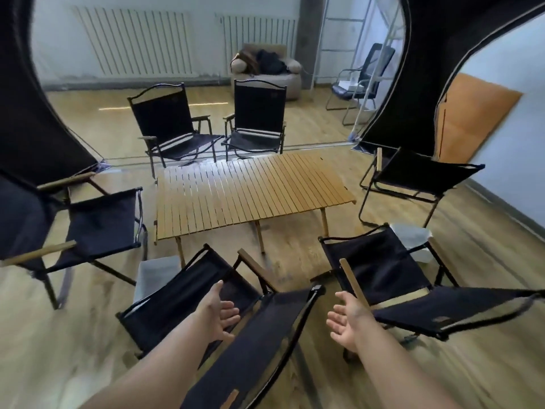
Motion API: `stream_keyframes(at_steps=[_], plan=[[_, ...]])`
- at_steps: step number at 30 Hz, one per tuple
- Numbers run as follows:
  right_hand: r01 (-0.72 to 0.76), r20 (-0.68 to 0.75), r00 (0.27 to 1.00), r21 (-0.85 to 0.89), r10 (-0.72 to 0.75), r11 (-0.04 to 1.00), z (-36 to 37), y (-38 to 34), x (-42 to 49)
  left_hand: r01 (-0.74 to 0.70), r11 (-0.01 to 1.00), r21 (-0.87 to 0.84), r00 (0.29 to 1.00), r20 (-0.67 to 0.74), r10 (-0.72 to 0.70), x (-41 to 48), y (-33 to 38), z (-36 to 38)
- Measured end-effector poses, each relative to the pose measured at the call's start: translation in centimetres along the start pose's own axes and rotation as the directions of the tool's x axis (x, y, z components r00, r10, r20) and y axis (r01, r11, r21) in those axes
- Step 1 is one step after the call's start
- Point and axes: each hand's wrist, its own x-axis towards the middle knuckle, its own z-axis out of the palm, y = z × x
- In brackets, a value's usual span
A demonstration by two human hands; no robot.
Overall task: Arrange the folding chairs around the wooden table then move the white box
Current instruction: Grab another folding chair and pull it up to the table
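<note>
- Both hands are empty with fingers spread: left hand (219, 312) and right hand (346, 320) flank the near chair (250, 349) at its backrest.
- Six folding chairs (168, 128) ring the wooden table (253, 193); the near two look askew.
- White box (154, 276) sits on the floor (88, 335) beside the near chair, apparently not yet moved.

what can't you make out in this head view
Head view:
white box: mostly hidden behind the near chair.
pale object beyond the right chair: partly covered, kind unclear.
left chair: back cut off by the left edge.
pile on the armchair: too small, blurred.
</note>
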Motion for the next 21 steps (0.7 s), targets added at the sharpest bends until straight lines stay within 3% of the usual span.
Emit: stream_keyframes(at_steps=[10, 21], plan=[[-0.068, 0.192, 0.971, -0.340, 0.140, 0.938, 0.3, -5.8, 8.0, -0.077, 0.928, -0.365, 0.969, -0.247, -0.017, -1.6, -7.0, 1.9], [-0.079, 0.225, 0.930, -0.648, 0.290, 0.757, 2.3, -4.3, 10.4, -0.158, 0.749, -0.644, 0.908, -0.392, -0.146, -4.5, -18.1, 3.5]])
